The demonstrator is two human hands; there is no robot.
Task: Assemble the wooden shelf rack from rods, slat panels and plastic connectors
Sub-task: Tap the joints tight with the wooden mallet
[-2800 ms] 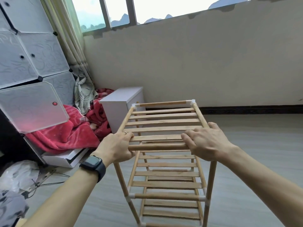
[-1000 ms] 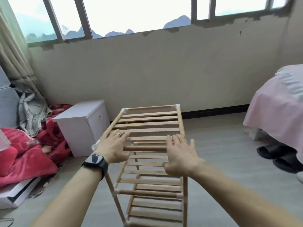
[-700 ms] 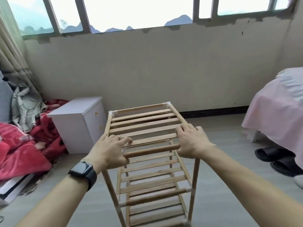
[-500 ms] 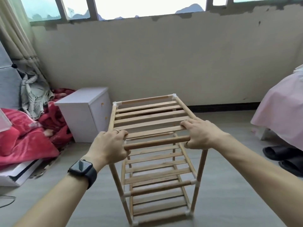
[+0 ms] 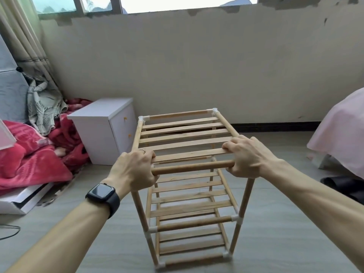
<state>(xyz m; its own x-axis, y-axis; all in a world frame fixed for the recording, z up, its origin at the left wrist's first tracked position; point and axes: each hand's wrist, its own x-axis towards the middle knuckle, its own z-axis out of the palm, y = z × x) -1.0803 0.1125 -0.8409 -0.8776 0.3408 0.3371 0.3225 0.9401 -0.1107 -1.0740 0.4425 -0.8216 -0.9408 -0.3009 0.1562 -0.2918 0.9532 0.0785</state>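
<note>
- Floor [image 5: 275, 223] of grey, wood-look planks lies open to the right of the wooden shelf rack [image 5: 185, 134] and behind it, out to the dark skirting at the foot of the wall.
- On the left, a white cabinet [image 5: 102, 127] stands near the rack's far left corner, with a gap between them. A red blanket [image 5: 29, 160] is heaped along the floor's left edge.
- At the right edge a pink bed cover [image 5: 342, 131] hangs down, well apart from the rack, with black slippers [image 5: 342, 186] below it.
- The rack stands upright mid-floor with three slatted tiers. Whether its feet touch the floor cannot be told.
- The left hand [image 5: 134, 170], with a smartwatch [image 5: 102, 194] on the wrist and a ring [image 5: 143, 151] on one finger, is curled over the near left top corner. Its fingers wrap the nearest slat and the end of the front rod [image 5: 193, 166].
- The right hand [image 5: 248, 156] grips the near right top corner, fingers hooked over the same slat.
- The rods are round pale wood and the slats are flat and thin. White plastic connectors [image 5: 214, 110] cap the corners.
</note>
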